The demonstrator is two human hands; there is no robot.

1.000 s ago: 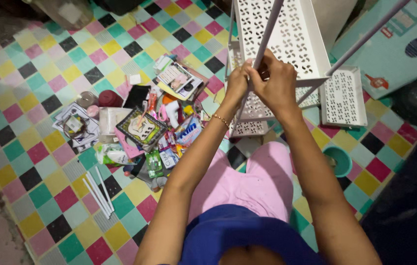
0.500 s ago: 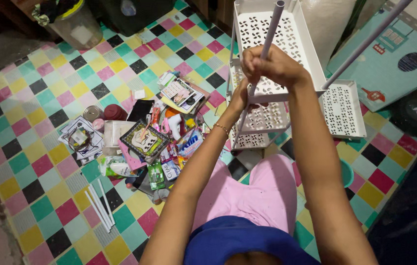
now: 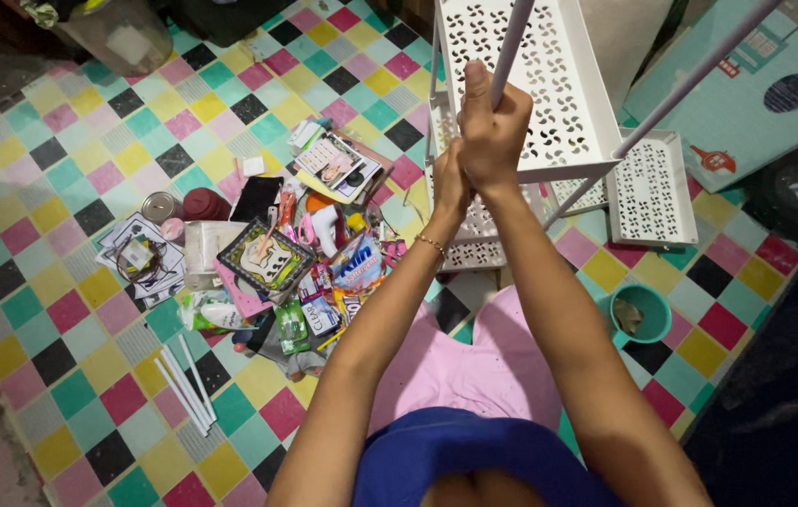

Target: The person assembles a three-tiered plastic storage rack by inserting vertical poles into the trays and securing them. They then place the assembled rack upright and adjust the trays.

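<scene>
Both my hands grip one white upright pole [image 3: 512, 38] of a white perforated plastic shelf rack [image 3: 559, 113]. My right hand [image 3: 495, 127] wraps the pole higher up, thumb pointing up along it. My left hand [image 3: 451, 183] clasps just below and to the left; a thin bracelet sits on that wrist. A second white pole [image 3: 699, 80] slants up to the right. Lower shelf trays [image 3: 651, 192] show beneath the top tray.
The floor is a multicoloured checkered mat [image 3: 61, 310]. A heap of sachets, bottles and packets [image 3: 286, 253] lies left of the rack. Several loose white poles [image 3: 183, 385] lie on the mat. A teal cup [image 3: 641, 314] stands at the right, a clear jar [image 3: 122, 38] at top left.
My hands have risen along the pole and clasped closer together, and the view has shifted so the rack sits higher and nearer.
</scene>
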